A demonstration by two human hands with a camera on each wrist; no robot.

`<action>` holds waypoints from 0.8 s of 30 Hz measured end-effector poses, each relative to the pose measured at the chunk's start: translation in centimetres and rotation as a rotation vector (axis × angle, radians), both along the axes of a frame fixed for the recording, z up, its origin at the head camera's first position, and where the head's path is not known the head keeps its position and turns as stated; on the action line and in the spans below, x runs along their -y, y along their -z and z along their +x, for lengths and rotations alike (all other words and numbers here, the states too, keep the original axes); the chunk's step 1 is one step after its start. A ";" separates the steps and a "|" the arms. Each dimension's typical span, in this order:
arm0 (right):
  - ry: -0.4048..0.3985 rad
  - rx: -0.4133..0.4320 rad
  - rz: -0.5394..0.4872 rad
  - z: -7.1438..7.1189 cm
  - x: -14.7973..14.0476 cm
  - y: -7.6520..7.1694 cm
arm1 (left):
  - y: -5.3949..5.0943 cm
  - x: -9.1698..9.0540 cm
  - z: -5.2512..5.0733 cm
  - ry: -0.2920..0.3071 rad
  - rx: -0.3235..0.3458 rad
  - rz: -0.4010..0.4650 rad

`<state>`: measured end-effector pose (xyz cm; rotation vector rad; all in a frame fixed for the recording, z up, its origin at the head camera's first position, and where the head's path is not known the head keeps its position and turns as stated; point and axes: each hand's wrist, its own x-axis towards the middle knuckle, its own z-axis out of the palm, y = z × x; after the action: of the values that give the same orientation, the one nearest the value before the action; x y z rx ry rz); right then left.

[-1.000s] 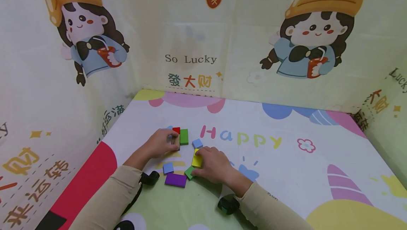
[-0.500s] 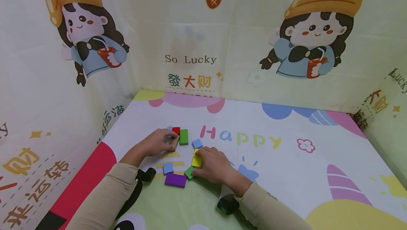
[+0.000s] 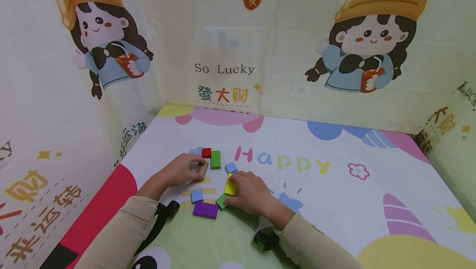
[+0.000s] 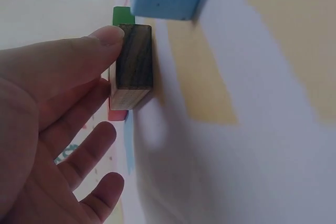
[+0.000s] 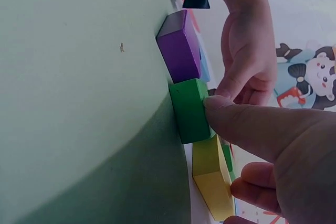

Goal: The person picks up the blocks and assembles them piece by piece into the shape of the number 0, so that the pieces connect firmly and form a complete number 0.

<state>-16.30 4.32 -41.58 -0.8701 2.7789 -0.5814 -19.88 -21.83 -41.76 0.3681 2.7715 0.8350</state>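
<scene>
My left hand (image 3: 177, 173) pinches a wooden block (image 3: 202, 170) between thumb and fingers; the left wrist view shows the block's dark-grained face (image 4: 134, 56), with the other fingers spread loosely. Just beyond it lie a red block (image 3: 206, 153) and a tall green block (image 3: 215, 160). My right hand (image 3: 251, 191) rests at the right of the blocks. Its thumb touches the small green block (image 5: 190, 111), and its fingertips lie against the yellow block (image 3: 229, 185). One blue block (image 3: 231, 167) sits past the yellow one. Nearer are another blue block (image 3: 197, 196) and a purple block (image 3: 205, 210).
The blocks form a loose ring on a printed tabletop cloth (image 3: 316, 194) with the word Happy. Cartoon-printed curtains (image 3: 279, 54) stand behind and at both sides. A black wrist camera (image 3: 266, 238) is strapped by the right sleeve, another (image 3: 172, 209) by the left.
My left hand has drawn back toward me and left with the wooden block, which has come away from the red and green blocks and tilted. The right hand stays still.
</scene>
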 end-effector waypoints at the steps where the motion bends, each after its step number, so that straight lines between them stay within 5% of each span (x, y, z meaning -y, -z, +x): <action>1: 0.001 0.002 0.000 0.0 0.0 0.0 | 0.0 0.0 0.1 0.004 -0.001 0.001; 24: 0.007 0.008 -0.001 0.0 0.0 0.1 | -0.2 0.0 1.4 0.062 0.002 -0.041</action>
<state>-16.30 4.34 -41.66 -0.8563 2.7756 -0.5867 -18.44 -21.85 -41.56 0.4425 2.7554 0.7627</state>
